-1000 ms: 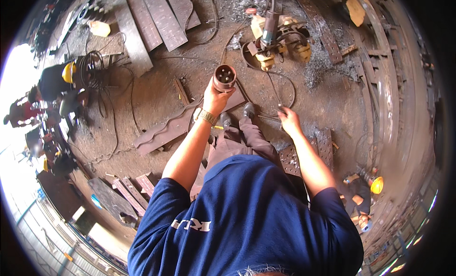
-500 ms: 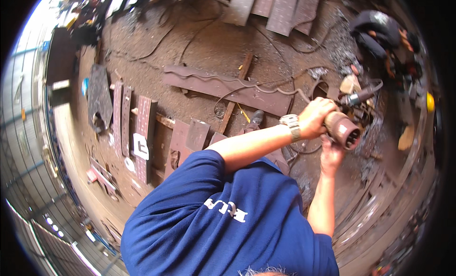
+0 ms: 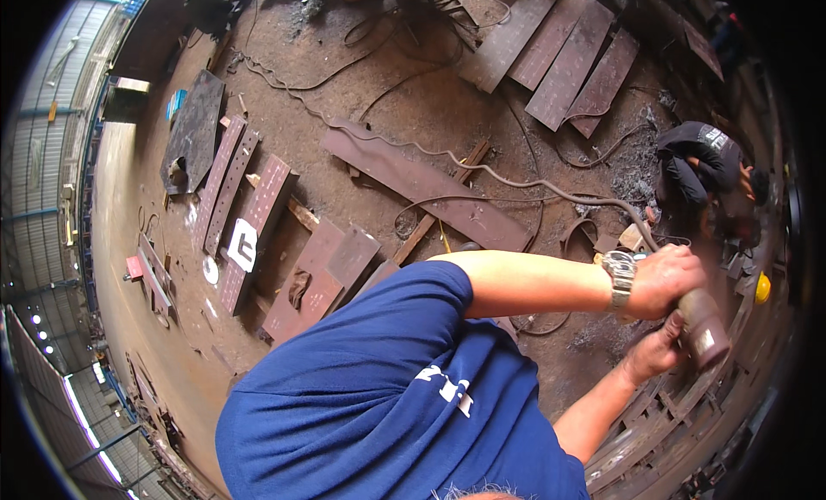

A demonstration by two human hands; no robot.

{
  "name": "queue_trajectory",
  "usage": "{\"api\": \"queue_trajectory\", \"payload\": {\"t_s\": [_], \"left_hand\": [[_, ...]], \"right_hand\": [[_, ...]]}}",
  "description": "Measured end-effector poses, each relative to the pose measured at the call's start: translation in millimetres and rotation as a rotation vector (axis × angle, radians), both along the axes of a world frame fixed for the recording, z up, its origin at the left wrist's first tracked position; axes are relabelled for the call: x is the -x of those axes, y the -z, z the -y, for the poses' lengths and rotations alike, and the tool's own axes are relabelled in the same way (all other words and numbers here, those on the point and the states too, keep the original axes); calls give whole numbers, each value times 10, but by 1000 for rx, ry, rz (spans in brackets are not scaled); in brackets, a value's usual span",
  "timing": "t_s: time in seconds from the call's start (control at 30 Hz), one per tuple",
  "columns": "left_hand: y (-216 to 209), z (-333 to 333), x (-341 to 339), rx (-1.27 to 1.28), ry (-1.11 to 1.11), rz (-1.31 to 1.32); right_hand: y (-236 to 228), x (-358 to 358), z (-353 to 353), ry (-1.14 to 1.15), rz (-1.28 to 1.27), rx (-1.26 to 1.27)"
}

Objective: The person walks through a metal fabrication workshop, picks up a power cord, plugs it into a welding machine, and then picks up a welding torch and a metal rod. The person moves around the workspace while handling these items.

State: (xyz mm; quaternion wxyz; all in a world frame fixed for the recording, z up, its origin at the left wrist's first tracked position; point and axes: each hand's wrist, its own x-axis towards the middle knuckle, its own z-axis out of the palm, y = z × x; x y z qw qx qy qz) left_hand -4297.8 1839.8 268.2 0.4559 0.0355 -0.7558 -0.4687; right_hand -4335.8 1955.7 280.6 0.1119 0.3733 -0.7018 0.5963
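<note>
My left hand [image 3: 667, 280], a metal-banded watch [image 3: 619, 280] on its wrist, is closed round the upper part of a brown, thick-walled cylindrical piece [image 3: 707, 335]. Below it, my right hand [image 3: 651, 354] grips the side of the same piece, its thumb lying along it. The lower end of the cylinder points down and to the right, slightly blurred. A thick brown cable [image 3: 551, 187] runs over the ground up to my left hand; its join with the cylinder is hidden by the fingers.
A long brown steel plate [image 3: 430, 186] lies ahead, across a beam [image 3: 469, 163]. More plates [image 3: 559, 65] lie at the far right; drilled steel pieces [image 3: 254, 233] at the left. A person in dark clothes [image 3: 701, 160] crouches at the right, near a yellow helmet [image 3: 763, 288].
Both hands and the cylinder have moved right and nearer to me, drawing the cable along. The hollow end, visible earlier, has turned away. The whole view has shifted too.
</note>
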Motion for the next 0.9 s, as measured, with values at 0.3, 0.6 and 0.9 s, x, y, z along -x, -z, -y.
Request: {"api": "queue_trajectory", "payload": {"t_s": [0.3,0.6,0.9], "left_hand": [[-420,-124,259,125,30,-222],[331,-80,631,-30,182,297],[1790,-30,601,17,247,673]], "right_hand": [[-394,110,-136,109,-181,143],[372,688,-224,124,220,-38],[1544,627,-266,51,479,-296]]}}
